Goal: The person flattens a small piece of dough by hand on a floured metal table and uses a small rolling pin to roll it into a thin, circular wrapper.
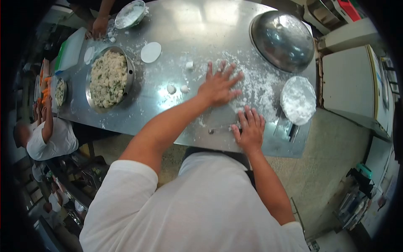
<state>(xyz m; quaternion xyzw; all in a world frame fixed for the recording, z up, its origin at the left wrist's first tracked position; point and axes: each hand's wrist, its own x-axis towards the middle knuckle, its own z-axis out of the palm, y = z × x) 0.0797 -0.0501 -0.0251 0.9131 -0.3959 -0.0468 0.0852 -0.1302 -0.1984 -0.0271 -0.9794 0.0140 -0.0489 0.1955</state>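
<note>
My left hand [220,85] lies over the floury metal table [197,35], palm down with its fingers spread. Closer to my body, my right hand [250,129] is also flat and open, thumb out to the side, with nothing held. Loose white flour [262,86] is scattered around both hands. Left of my left hand are small white dough pieces [184,89], one more dough piece [189,65] farther back, and a flat round dough disc [151,52]. A small metallic object [211,131] lies left of my right hand.
A bowl of flour [298,100] stands at right, below an upturned metal bowl [283,41]. At left sits a big bowl of crumbly, green-flecked filling [108,80]. Another flour bowl [130,14] is near a co-worker's hand [100,27]. A person [52,136] works at far left.
</note>
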